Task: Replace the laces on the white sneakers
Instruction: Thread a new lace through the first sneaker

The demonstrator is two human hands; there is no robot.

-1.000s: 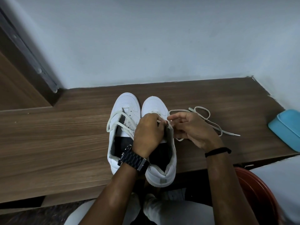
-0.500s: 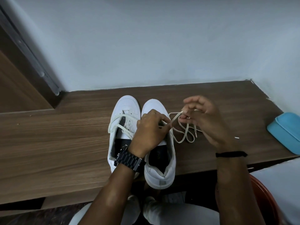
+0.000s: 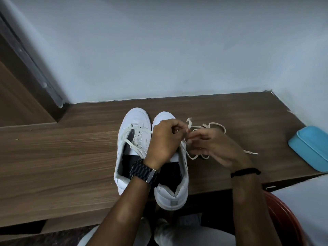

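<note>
With both hands' fingers pinching the cream flat lace point(image 3: 193, 155) over the right white leather sneaker point(image 3: 173, 174) at the brown wooden table's point(image 3: 71, 157) near edge, its loose loops could tangle, or a tug tip the overhanging heel off.

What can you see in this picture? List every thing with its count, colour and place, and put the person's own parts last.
Sneakers: two, white, side by side on the wooden surface, toes toward the wall.
Lace on the left sneaker: one, cream, loosely threaded.
Loose lace: one, cream, running from the right sneaker across the surface, held in both hands.
Wooden surface: one, brown, under the sneakers.
Wall: one, pale grey, behind.
Box: one, light blue, right edge of the surface.
Red object: one, bottom right, partly cut off.
Wristwatch: one, black, left wrist.
Wristband: one, black, right wrist.
Left hand: pinches the lace over the right sneaker.
Right hand: pinches the lace beside it.
</note>
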